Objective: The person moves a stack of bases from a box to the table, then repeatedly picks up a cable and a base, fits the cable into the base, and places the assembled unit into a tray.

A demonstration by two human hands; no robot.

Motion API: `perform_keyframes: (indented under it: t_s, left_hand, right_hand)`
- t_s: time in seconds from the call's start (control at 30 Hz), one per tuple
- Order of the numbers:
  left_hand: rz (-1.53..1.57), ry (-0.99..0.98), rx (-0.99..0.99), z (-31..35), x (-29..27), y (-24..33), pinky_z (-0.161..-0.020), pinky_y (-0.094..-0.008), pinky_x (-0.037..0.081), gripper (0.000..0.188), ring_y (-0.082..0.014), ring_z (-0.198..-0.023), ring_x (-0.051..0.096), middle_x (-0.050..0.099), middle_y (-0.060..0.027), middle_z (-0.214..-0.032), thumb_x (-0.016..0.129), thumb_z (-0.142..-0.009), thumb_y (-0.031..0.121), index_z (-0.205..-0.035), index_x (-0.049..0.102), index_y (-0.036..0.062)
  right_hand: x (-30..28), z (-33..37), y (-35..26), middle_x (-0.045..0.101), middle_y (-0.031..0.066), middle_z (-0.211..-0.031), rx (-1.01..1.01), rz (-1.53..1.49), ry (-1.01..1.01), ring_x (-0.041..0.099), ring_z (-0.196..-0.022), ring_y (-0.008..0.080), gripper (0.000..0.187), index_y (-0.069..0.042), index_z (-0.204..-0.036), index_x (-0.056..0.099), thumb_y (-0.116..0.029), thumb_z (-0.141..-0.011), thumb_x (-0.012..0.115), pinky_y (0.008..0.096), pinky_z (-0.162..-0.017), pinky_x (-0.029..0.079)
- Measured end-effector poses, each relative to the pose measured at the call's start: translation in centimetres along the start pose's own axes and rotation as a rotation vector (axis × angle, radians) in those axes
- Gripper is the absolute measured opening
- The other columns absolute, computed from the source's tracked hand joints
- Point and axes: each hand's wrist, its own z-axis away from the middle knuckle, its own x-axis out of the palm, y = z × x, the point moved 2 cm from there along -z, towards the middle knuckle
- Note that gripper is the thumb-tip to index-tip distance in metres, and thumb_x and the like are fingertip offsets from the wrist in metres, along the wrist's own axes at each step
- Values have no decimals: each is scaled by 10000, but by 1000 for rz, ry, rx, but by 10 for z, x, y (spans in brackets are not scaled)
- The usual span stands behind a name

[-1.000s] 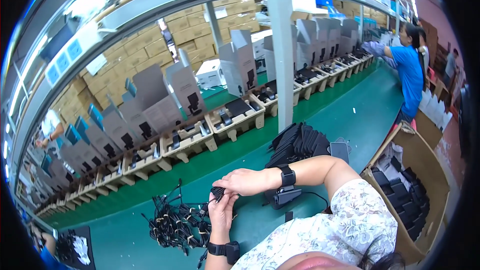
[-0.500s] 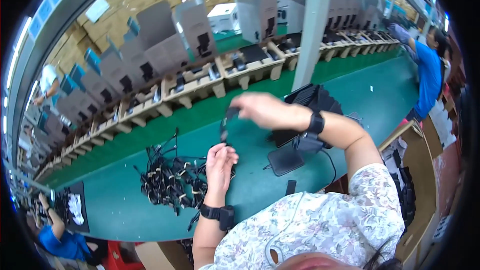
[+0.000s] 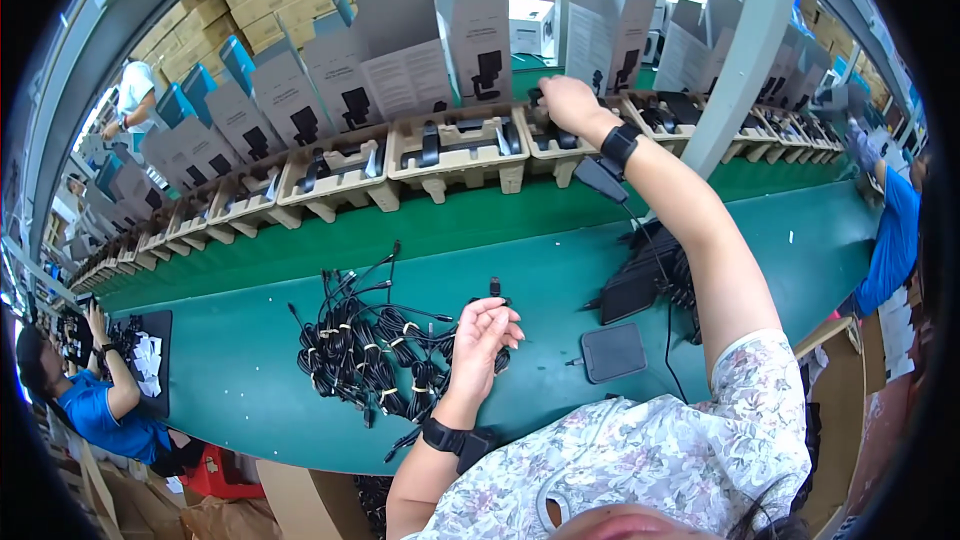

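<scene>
My left hand (image 3: 482,342) is raised over the green table, its fingers curled round a black cable whose plug (image 3: 495,287) sticks up above the fingertips. Beside it lies a pile of tied black cables (image 3: 365,345). My right hand (image 3: 572,105) reaches far forward to a brown moulded tray (image 3: 565,168) in the row of trays. Its fingers are closed at the tray's left side, against a small dark thing (image 3: 535,97) that I cannot make out. The tray to the left (image 3: 455,165) carries a black curved part (image 3: 431,143) and other pieces.
Upright printed grey boxes (image 3: 480,50) stand behind the trays. A grey post (image 3: 745,55) rises right of my right arm. Stacked black items (image 3: 640,275) and a flat black square device (image 3: 614,353) lie on the table (image 3: 250,420). Co-workers sit at both ends.
My right hand has moved forward from above the table to the tray, away from my left hand. A dark curved piece showed between the hands before. The view has shifted.
</scene>
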Motion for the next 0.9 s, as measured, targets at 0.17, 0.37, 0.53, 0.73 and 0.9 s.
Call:
perform_keyframes:
  t_s: [0.17, 0.37, 0.53, 0.73, 0.9]
  left_hand:
    - [-13, 9, 10, -2, -7, 3, -639, -252, 466, 248, -166, -753, 582, 585, -104, -941, 542, -903, 122, -1111, 444, 28]
    - [-15, 25, -22, 1, -11, 3, -640, -248, 461, 243, -162, -750, 581, 587, -99, -940, 539, -900, 108, -1111, 449, 29]
    - [-28, 23, -25, -2, -13, 2, -644, -245, 459, 242, -154, -749, 579, 588, -94, -938, 537, -896, 97, -1111, 451, 26]
    - [-30, -9, -8, -2, -15, 4, -642, -242, 456, 238, -150, -746, 576, 584, -91, -947, 536, -893, 89, -1107, 455, 23]
    - [-32, 20, -34, -2, -21, 1, -635, -241, 453, 238, -151, -743, 576, 582, -92, -951, 535, -892, 85, -1106, 456, 21]
  right_hand:
    - [48, -12, -15, 652, 160, -880, -32, 356, -190, 640, -823, 313, 162, -19, -889, 607, -138, -829, 516, 426, -711, 508]
    - [78, -14, -22, 649, 150, -947, 216, 178, 69, 637, -871, 306, 193, -25, -963, 594, -128, -824, 509, 423, -716, 516]
    - [84, -4, -15, 620, 239, -957, 361, -108, 7, 604, -909, 379, 271, 36, -1045, 511, -151, -849, 496, 410, -777, 496]
    - [60, 15, 5, 602, 251, -1024, 79, -332, -100, 582, -952, 388, 293, 51, -1048, 516, -166, -852, 527, 435, -777, 476]
    - [62, 31, -7, 628, 194, -977, 73, -116, -15, 600, -893, 365, 273, 35, -1001, 563, -169, -819, 573, 415, -748, 482]
